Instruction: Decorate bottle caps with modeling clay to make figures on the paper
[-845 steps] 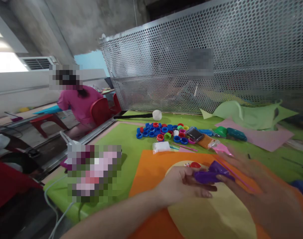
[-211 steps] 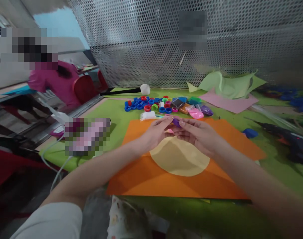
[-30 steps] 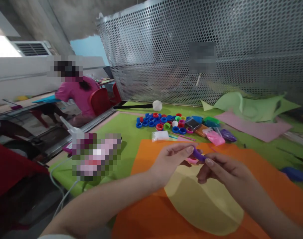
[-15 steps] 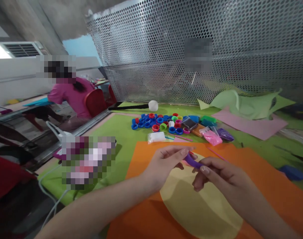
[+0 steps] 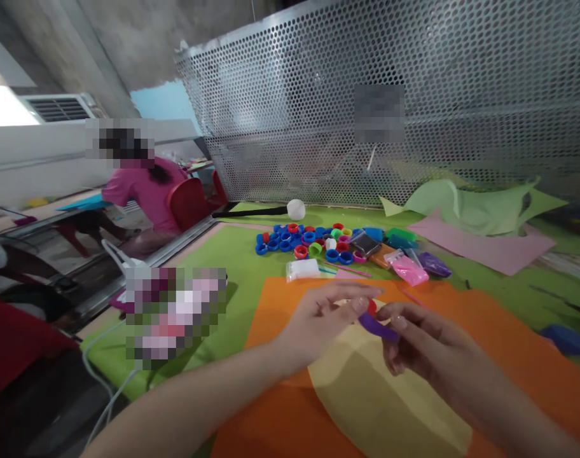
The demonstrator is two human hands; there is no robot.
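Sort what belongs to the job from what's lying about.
Apparently in use: curved purple clay-like strip, held by left hand and right hand; yellow rounded paper; orange paper sheet.

Probably lying about: curled light green sheet; long black rod.

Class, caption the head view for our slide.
Left hand and right hand holding a purple strip above a yellow sheet.

Head-worn view, forward and down

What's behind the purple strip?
Behind the purple strip, held by the left hand and right hand, a red piece and yellow paper show. The strip and hands cover some spots, so the red piece's whole shape can't be seen.
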